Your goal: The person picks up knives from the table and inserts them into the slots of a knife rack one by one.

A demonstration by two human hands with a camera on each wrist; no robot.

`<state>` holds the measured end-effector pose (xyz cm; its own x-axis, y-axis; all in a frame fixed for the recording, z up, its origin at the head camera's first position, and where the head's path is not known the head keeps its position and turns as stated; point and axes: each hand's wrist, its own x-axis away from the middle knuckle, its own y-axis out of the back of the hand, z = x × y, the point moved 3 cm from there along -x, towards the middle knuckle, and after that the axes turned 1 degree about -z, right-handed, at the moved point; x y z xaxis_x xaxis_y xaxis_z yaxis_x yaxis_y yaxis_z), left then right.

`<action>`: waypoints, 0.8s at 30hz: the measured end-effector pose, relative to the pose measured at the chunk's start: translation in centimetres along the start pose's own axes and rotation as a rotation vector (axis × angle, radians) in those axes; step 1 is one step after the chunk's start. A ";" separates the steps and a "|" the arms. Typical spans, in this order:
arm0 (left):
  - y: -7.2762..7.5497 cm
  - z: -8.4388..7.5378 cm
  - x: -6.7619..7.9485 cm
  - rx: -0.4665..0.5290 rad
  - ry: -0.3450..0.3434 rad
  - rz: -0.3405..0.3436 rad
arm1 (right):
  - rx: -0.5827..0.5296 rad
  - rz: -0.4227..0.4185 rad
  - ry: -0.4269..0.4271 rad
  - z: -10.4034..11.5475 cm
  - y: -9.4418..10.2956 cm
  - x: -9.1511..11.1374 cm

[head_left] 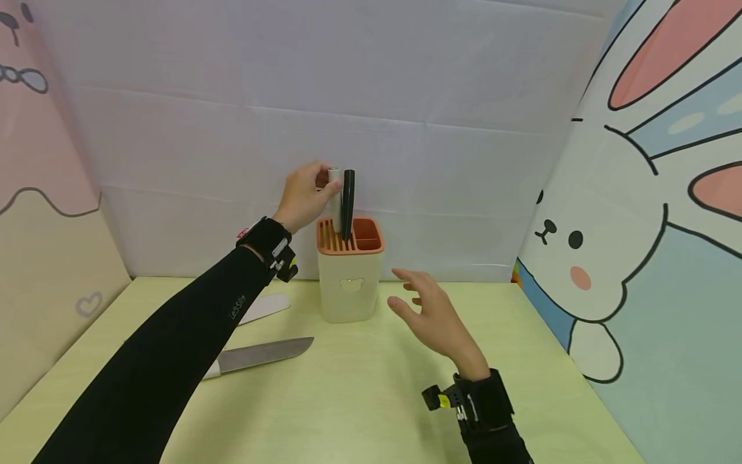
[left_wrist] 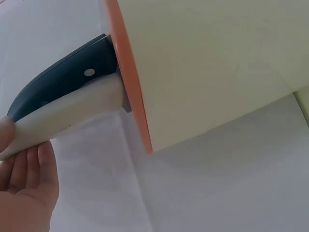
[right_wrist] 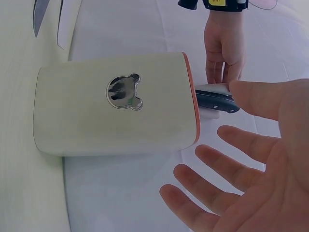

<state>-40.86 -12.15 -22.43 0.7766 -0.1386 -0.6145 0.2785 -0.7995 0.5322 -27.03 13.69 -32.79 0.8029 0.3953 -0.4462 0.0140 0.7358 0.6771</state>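
A cream knife block (head_left: 350, 290) with an orange slotted top (head_left: 369, 227) stands upright at the back of the table. My left hand (head_left: 305, 195) pinches the white handle of a knife (left_wrist: 72, 110) near its end, thumb on one side and fingers on the other. Only a sliver of that knife's blade shows at the orange rim; the rest is hidden inside the block. Right beside it, a knife with a dark handle (head_left: 348, 205) also stands in the slots. In front of the block on the right, my right hand (head_left: 428, 316) hovers with fingers spread, holding nothing.
A broad-bladed knife (head_left: 266, 353) lies on the table (head_left: 324, 412) at left, its handle partly behind my left sleeve. Behind it lies a white blade (head_left: 265, 308), also partly covered. A pale cloth wall (head_left: 278, 148) rises close behind the block.
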 end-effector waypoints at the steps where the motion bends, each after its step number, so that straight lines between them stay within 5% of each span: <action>1: 0.0 0.1 0.1 0.001 0.005 0.001 | -0.001 0.000 0.000 0.0 0.0 0.0; 11: -0.2 0.4 0.2 0.008 0.041 -0.007 | -0.002 0.003 0.001 0.1 0.0 -0.1; 24: -1.0 0.8 0.7 0.013 0.108 0.064 | 0.002 0.001 -0.003 0.1 0.0 0.0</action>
<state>-41.07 -11.91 -23.91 0.8489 -0.1263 -0.5133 0.2200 -0.7985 0.5603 -26.96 13.67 -32.77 0.8047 0.3947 -0.4434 0.0142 0.7339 0.6791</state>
